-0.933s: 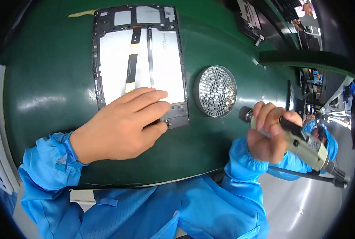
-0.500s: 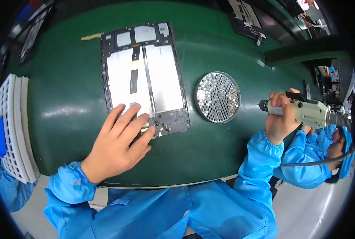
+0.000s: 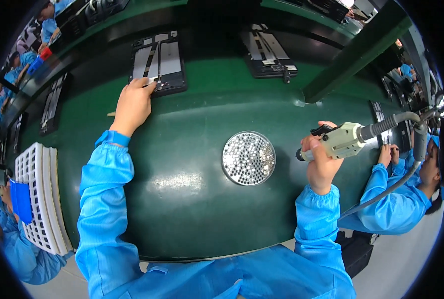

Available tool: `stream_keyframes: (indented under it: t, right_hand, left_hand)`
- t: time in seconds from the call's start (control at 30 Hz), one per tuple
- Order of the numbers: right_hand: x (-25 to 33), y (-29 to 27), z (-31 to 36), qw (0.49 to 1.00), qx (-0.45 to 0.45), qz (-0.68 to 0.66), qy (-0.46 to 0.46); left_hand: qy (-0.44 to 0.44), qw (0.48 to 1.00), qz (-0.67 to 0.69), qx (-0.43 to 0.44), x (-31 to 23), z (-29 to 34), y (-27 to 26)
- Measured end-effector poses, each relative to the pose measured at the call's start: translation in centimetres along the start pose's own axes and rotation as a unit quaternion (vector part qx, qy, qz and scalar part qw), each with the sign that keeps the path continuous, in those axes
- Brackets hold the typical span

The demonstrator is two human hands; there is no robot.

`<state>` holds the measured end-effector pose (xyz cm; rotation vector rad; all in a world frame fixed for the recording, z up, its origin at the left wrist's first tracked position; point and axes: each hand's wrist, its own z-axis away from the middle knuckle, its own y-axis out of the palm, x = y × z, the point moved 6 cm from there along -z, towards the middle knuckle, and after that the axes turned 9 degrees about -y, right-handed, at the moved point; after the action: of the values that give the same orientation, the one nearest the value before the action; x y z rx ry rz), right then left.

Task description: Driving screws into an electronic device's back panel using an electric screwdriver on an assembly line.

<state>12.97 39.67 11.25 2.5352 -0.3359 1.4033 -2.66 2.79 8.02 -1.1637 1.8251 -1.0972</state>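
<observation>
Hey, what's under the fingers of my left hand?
Your left hand has its fingers over the near left corner of an opened tablet. They cover that corner, so its details can't be seen. Green table shows beside the wrist.

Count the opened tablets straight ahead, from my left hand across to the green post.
2: one tablet touching your left hand; a second tablet farther right, left of the green post. Any stacked beneath would be hidden.
</observation>
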Motion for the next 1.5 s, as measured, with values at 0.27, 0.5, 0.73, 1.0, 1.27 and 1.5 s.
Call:
stream_keyframes:
  t: [0.27,0.5,0.73,1.0,1.27,1.5]
  right_hand:
    - [-0.7,-1.5,0.0,0.999,-0.032,0.024,0.000]
    - [1.3,-1.0,-0.1,0.992,-0.022,0.103,-0.066]
    - [1.0,-3.2,-0.5,0.984,-0.062,0.148,-0.081]
    - [1.4,-2.7,-0.9,0.982,-0.043,0.153,-0.100]
    - [0.5,-1.7,0.2,0.993,-0.057,0.083,-0.062]
    - [-2.6,-5.0,1.4,0.994,-0.054,0.096,-0.001]
  left_hand:
    - [0.071,0.983,0.170,0.000,-13.4,-5.6,3.7]
    - [0.034,0.988,0.150,0.019,-19.1,-12.2,11.2]
    - [0.185,0.974,-0.080,-0.106,-20.5,-13.3,10.2]
    - [0.134,0.977,-0.135,-0.095,-20.2,-14.4,8.6]
    - [0.183,0.957,-0.159,-0.158,-14.6,-9.8,-0.2]
    - [0.182,0.953,-0.104,-0.218,-13.6,6.5,-12.7]
